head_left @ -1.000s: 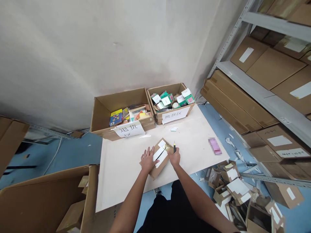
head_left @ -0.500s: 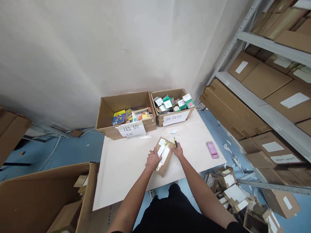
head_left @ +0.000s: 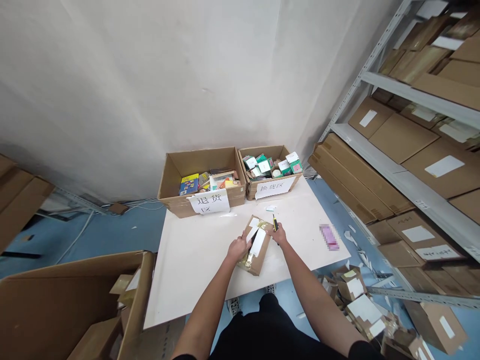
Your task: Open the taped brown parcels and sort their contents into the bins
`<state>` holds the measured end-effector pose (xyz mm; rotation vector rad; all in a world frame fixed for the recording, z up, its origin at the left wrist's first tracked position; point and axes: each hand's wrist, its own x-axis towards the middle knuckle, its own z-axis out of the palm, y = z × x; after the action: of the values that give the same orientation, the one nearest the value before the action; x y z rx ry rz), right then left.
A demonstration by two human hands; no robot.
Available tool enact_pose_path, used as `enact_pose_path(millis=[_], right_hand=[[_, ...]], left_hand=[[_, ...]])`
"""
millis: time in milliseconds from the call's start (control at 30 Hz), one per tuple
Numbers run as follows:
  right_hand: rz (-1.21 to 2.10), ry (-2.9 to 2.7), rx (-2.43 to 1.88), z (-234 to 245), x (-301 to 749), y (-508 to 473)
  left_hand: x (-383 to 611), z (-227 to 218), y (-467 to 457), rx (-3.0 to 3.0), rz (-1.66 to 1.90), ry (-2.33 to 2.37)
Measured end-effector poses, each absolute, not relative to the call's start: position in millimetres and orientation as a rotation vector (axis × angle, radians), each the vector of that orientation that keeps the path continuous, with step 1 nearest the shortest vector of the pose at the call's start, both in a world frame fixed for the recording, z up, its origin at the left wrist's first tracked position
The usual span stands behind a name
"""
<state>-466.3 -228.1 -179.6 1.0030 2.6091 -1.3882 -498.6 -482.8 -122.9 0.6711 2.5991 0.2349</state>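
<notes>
A small brown cardboard box (head_left: pixel 262 259) lies on the white table, with white labels and shiny tape on its top. A dark gap shows between its top flaps. My left hand (head_left: pixel 238 248) is closed on the box's left flap and side. At the far right corner, my right hand (head_left: pixel 278 234) holds a yellow-and-black utility knife (head_left: pixel 275 223), its tip pointing away from me. Some fingers of that hand also touch the box's edge, though the exact contact is hard to see.
Two open cartons with handwritten signs stand at the table's back: the left carton (head_left: pixel 164 205) holds books, the right carton (head_left: pixel 250 192) small green boxes. A blurred pink item (head_left: pixel 329 237) lies right. A large carton (head_left: pixel 144 280) stands left; shelving (head_left: pixel 375 145) and discarded boxes (head_left: pixel 363 310) are right.
The box's top flaps have parted, and a dark gap now runs between the white labels. Both hands stay at the box. The camera view has shifted slightly.
</notes>
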Motion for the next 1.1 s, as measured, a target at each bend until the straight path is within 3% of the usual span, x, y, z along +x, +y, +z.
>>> enact_pose_path(millis=[133, 633, 1100], right_hand=[[-1.297, 2.608, 0.977, -160.0, -467.7, -233.0], [-0.440, 2.804, 0.427, -98.3, -436.1, -248.1], [-0.373, 2.841, 0.221, -90.6, -447.8, -229.5]], left_hand=[[-498.1, -122.6, -483.3, 0.667, 0.240, 2.594], [-481.1, -142.2, -469.5, 0.600, 0.222, 2.779], [-475.2, -146.6, -467.9, 0.566, 0.200, 2.817]])
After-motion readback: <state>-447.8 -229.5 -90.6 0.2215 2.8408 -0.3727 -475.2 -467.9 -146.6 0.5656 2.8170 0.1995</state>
